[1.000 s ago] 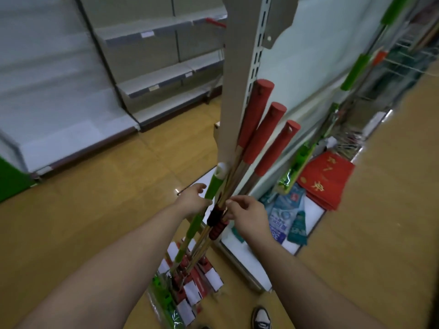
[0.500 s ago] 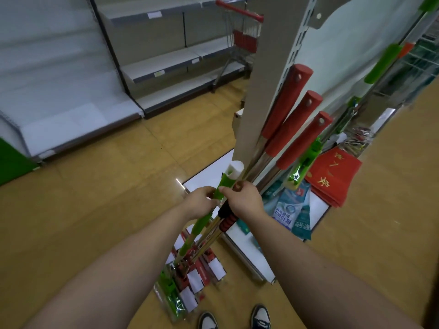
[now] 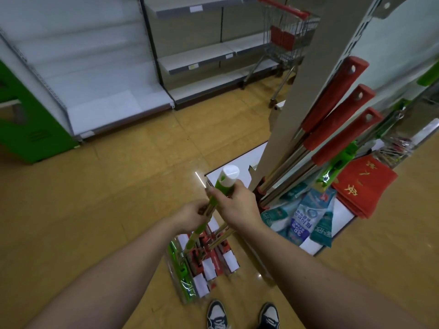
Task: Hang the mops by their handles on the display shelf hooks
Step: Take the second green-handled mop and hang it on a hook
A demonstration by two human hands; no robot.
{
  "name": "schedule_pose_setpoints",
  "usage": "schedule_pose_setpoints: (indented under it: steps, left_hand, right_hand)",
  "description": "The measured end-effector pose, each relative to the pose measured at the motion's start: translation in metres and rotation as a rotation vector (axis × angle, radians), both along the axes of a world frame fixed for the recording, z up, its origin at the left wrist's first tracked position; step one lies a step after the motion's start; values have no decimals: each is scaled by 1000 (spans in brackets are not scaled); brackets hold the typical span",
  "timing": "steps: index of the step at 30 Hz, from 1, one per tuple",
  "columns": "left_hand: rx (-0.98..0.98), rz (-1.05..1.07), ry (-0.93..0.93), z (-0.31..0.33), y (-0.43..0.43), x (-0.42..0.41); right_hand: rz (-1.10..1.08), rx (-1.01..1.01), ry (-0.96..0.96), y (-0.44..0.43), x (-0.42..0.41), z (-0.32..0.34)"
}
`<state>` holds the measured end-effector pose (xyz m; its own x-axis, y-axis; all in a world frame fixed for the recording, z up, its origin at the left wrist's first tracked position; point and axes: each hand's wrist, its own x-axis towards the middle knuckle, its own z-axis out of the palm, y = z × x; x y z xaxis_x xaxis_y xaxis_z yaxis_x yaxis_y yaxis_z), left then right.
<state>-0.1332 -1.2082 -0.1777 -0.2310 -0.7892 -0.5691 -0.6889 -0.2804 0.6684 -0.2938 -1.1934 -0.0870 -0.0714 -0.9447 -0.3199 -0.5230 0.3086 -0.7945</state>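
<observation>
Three red-handled mops [image 3: 332, 119] lean unhung against the display shelf upright [image 3: 301, 91], while both hands, left hand [image 3: 192, 216] and right hand [image 3: 237, 205], close around the green-handled mop [image 3: 223, 184] standing on the floor, so hanging seems barely begun.

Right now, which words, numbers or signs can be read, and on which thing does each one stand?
"38": upside down on the blue packet; its other characters are too blurred.
Gold characters on the red packets: not legible.
Shelf price tags and mop head labels: too small or blank.
</observation>
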Motion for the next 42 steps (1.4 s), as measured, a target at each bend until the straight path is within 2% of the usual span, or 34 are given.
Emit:
schedule_pose_setpoints:
  steps: [12,25,31,42]
  left_hand:
    - [-48,-108,-41,29,28,20]
    - [-110,-16,9,112,93,-16]
    - [-194,-27,37,158,128,-72]
    - [-339,-161,69,233,202,-224]
  right_hand:
    - [39,-68,-99,39,5,16]
    - [212,-185,-316,63,-45,65]
    - [278,-282,-343,93,-105,104]
    - [294,-502,-348,184,-257,182]
